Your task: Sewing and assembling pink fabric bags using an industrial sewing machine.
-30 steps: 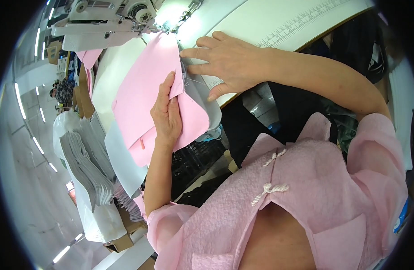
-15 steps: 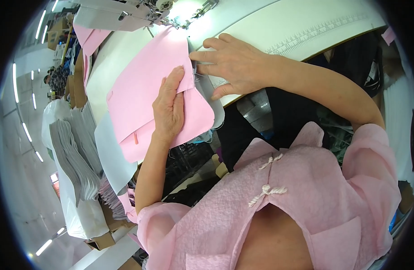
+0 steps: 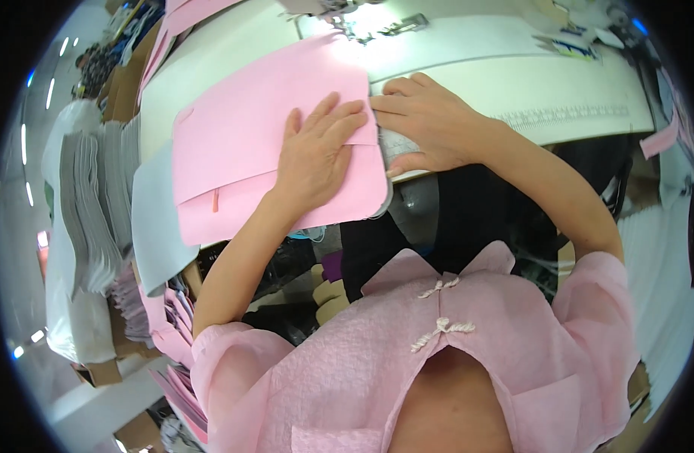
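Observation:
A pink fabric panel (image 3: 249, 128) with rounded corners lies on the pale sewing table, its far end under the bright light at the sewing machine (image 3: 339, 11). A folded flap crosses the panel, and a small orange tab (image 3: 215, 200) sits near its lower left. My left hand (image 3: 317, 155) rests flat on the panel with fingers spread, close to its right edge. At that edge, my right hand (image 3: 430, 124) has its fingers stretched out and its thumb apart, the fingertips touching the edge. A grey layer (image 3: 386, 200) shows beneath the panel's right corner.
Ruler markings (image 3: 566, 117) run along the table to the right. Small snips (image 3: 566, 49) lie at the far right. A light grey sheet (image 3: 162, 219) hangs off the left table edge, beside stacked grey pieces (image 3: 90, 211). More pink pieces (image 3: 188, 15) lie at the far left.
The whole view has shifted. My left hand's fingers have spread and now lie flatter across the panel, nearer its right edge. My right hand stays at that edge.

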